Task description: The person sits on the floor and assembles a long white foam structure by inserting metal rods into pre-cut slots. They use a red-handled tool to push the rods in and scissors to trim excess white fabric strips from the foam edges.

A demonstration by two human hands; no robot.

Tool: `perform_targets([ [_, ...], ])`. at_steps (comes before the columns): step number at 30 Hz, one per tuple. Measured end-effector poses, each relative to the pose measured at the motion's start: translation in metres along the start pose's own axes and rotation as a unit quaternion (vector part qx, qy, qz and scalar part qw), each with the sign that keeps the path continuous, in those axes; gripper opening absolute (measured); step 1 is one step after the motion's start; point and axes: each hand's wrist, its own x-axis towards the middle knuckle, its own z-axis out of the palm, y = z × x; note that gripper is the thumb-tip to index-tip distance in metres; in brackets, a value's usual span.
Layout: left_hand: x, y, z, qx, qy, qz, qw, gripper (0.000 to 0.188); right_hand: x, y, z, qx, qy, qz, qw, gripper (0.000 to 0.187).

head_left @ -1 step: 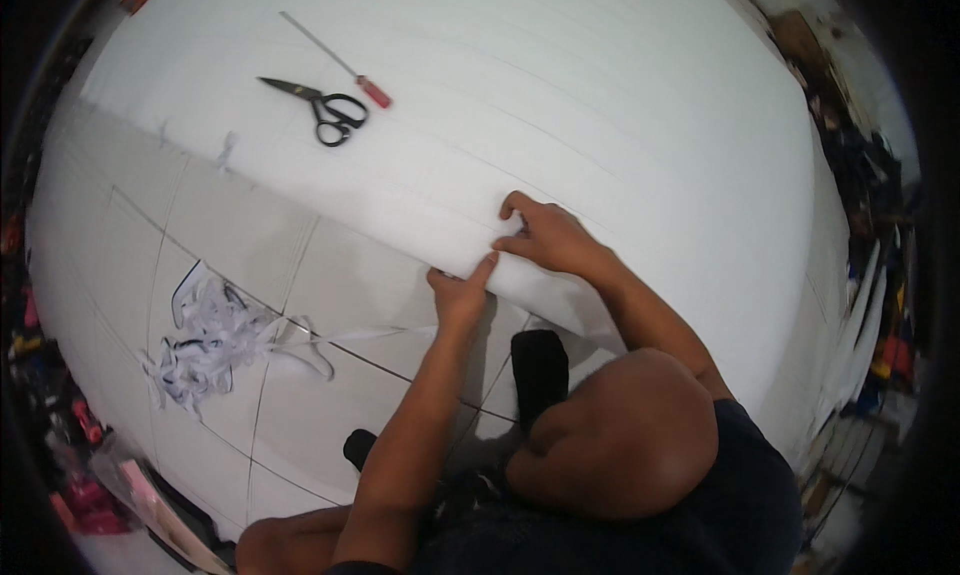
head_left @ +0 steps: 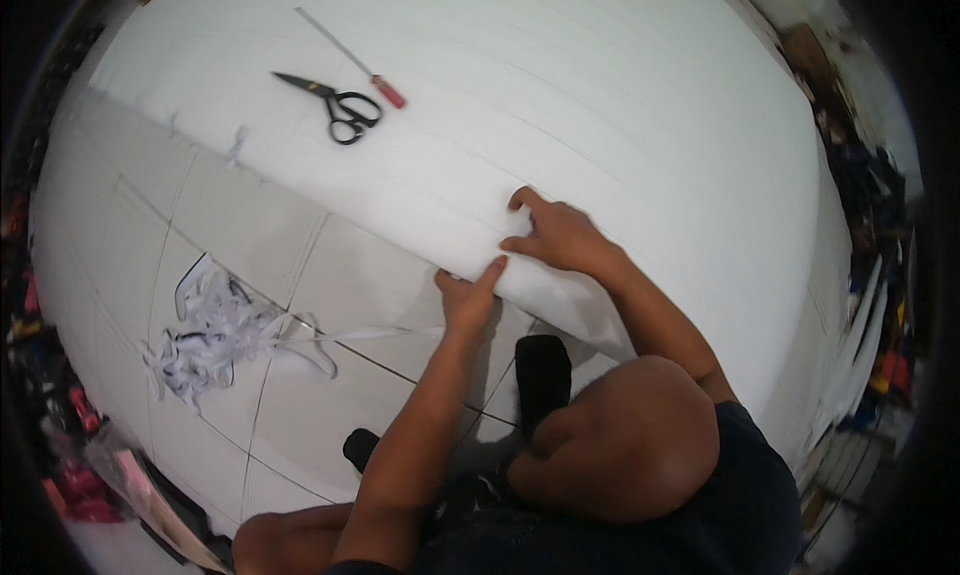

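A broad white sheet [head_left: 640, 135] of soft-looking material covers the tiled floor before me. My left hand [head_left: 468, 293] is closed on its near edge, thumb on top and fingers underneath, where they are partly hidden. Just beyond, my right hand [head_left: 560, 233] rests on the sheet with curled fingers, the thumb close to the left thumb; a little of the material bunches between its thumb and forefinger. From a tangled heap of white strips [head_left: 215, 335] on the tiles, one strip [head_left: 370, 333] runs toward my left wrist. Where that strip ends is hidden.
Black-handled scissors [head_left: 345, 115] and a screwdriver with a red handle [head_left: 388, 92] lie on the sheet, further left. My black-socked foot [head_left: 543, 375] is close to the sheet's near edge. Assorted clutter lines both sides, including a pink item [head_left: 140, 485] at lower left.
The whole view has shifted slightly, so the scissors and screwdriver appear a bit further right. Both hands keep nearly the same grip on the sheet.
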Motion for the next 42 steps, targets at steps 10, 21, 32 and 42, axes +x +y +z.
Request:
perform_targets([
  [10, 0.015, -0.021, -0.002, -0.025, -0.001, 0.115, 0.993, 0.099, 0.169, -0.154, -0.019, -0.129, 0.041, -0.244, 0.96, 0.034],
  [21, 0.025, -0.038, 0.004, 0.031, 0.055, 0.091, 0.994, 0.107, 0.229, -0.135, -0.037, -0.155, 0.147, -0.05, 0.976, 0.041],
  [32, 0.038, -0.042, -0.008, 0.024, 0.051, 0.125, 0.991, 0.103, -0.15, -0.051, -0.14, -0.204, 0.019, -0.08, 0.975, 0.033],
  [42, 0.015, -0.021, 0.003, 0.003, 0.029, 0.104, 0.994, 0.09, -0.237, -0.029, -0.135, -0.343, 0.062, -0.075, 0.934, 0.03],
])
